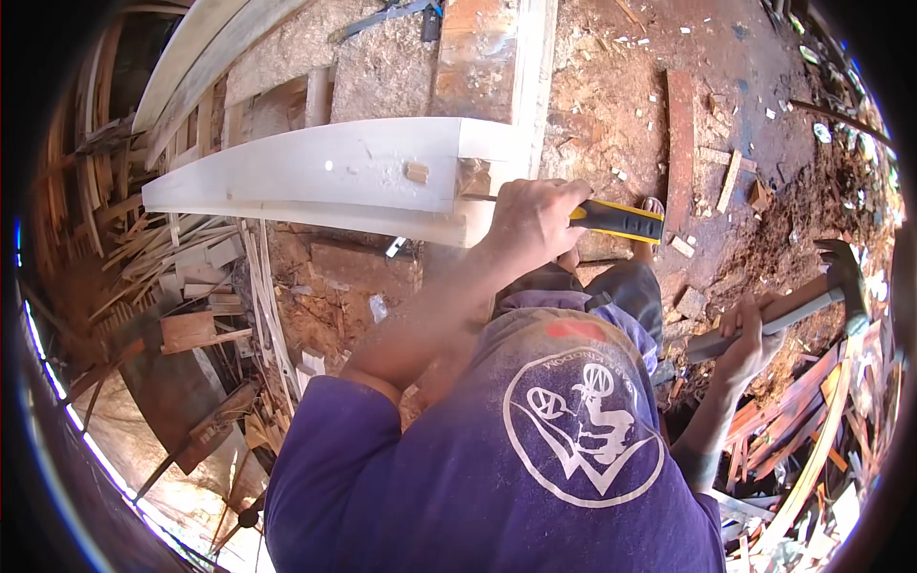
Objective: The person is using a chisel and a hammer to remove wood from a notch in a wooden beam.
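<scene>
A chisel with a black and yellow handle (621, 222) lies almost level in my left hand (537, 222), its fingers wrapped round the blade end. The short bit of blade that shows points left, at a notch (473, 179) cut in the end of a thick pale timber (315, 167). On that timber's face sits a small wood block (416, 173). Out to the right, my right hand (751, 346) is closed round the handle of a claw hammer (844, 282). The hammer's head is raised apart from the chisel.
Long curved planks (196, 67) stand at the upper left. Thin wood strips and offcuts (191, 250) are piled at the left, with more scrap wood (798, 420) at the lower right. A rusty flat bar (680, 153) lies on the dirt floor among chips. My foot (652, 207) is close beyond the chisel handle.
</scene>
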Demonstrator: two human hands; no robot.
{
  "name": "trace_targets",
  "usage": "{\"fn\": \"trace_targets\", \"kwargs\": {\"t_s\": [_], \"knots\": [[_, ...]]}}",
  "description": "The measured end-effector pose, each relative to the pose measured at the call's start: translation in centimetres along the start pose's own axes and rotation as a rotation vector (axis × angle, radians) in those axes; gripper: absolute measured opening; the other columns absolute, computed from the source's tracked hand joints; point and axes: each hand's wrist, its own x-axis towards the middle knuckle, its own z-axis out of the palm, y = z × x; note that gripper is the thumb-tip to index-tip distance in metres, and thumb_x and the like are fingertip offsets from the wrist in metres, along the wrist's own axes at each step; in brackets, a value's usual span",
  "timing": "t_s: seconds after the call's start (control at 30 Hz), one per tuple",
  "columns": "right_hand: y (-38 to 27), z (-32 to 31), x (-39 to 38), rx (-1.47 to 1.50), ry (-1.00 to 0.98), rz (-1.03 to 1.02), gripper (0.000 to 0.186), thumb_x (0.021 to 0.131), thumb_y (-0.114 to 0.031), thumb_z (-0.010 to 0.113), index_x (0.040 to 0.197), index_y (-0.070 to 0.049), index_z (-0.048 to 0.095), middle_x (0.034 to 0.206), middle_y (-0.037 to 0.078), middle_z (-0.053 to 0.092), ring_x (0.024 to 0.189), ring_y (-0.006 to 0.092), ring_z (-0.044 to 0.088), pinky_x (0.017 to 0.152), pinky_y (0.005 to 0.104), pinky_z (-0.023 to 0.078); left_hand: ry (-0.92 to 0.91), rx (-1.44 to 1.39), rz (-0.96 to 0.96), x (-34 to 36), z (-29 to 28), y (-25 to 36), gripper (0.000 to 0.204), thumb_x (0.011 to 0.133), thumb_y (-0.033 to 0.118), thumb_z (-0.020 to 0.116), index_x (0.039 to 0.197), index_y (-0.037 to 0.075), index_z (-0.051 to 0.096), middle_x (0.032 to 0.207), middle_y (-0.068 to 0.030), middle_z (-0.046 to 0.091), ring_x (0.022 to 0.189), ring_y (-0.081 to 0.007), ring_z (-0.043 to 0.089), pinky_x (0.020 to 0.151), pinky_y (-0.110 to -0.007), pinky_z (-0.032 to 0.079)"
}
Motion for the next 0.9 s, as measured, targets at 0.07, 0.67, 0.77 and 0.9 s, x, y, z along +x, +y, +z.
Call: {"fn": "trace_targets", "kwargs": {"t_s": [0.07, 0.67, 0.77, 0.9], "knots": [[0.3, -0.2, -0.1, -0.122, -0.085, 0.023, 0.009, 0.091, 0.0, 0.06, 0.09, -0.007, 0.055, 0.062, 0.0, 0.049, 0.045, 0.0056, 0.043, 0.04, 0.022, 0.034, 0.005, -0.001, -0.001, 0.3, -0.2, 0.5, 0.025, 0.068, 0.012, 0.075, 0.091, 0.008, 0.066, 0.074, -0.0118, 0.067, 0.07, -0.0335, 0.068, 0.062, -0.043, 0.053], [1.5, 3.0, 0.3, -0.198, -0.232, -0.021, 0.015, 0.088, -0.01, 0.06, 0.074, -0.011, 0.057, 0.054, -0.002, 0.051, 0.044, 0.0043, 0.046, 0.036, 0.0222, 0.035, 0.058, 0.018, -0.114, 1.9, 0.0, 1.2, 0.017, 0.076, 0.013, 0.078, 0.087, 0.006, 0.067, 0.071, -0.0141, 0.067, 0.07, -0.0357, 0.068, 0.063, -0.044, 0.053], [3.0, 4.9, -1.6, -0.586, -0.452, 0.167, 0.003, 0.084, -0.008, 0.063, 0.081, -0.006, 0.062, 0.061, 0.001, 0.056, 0.049, 0.0068, 0.05, 0.041, 0.0251, 0.04, 0.068, 0.033, -0.116, 1.8, 0.2, 0.6, 0.015, 0.077, 0.014, 0.076, 0.086, 0.006, 0.067, 0.072, -0.014, 0.067, 0.07, -0.0358, 0.068, 0.063, -0.044, 0.053], [1.6, 3.3, 0.9, -0.464, -0.352, 0.152, 0.004, 0.083, -0.005, 0.061, 0.081, -0.008, 0.061, 0.056, -0.001, 0.052, 0.043, 0.0042, 0.045, 0.037, 0.0247, 0.037, 0.043, 0.061, -0.124, 1.5, 0.5, -0.1, 0.014, 0.078, 0.013, 0.075, 0.088, 0.007, 0.066, 0.073, -0.0144, 0.067, 0.071, -0.0368, 0.068, 0.064, -0.045, 0.052]]}}
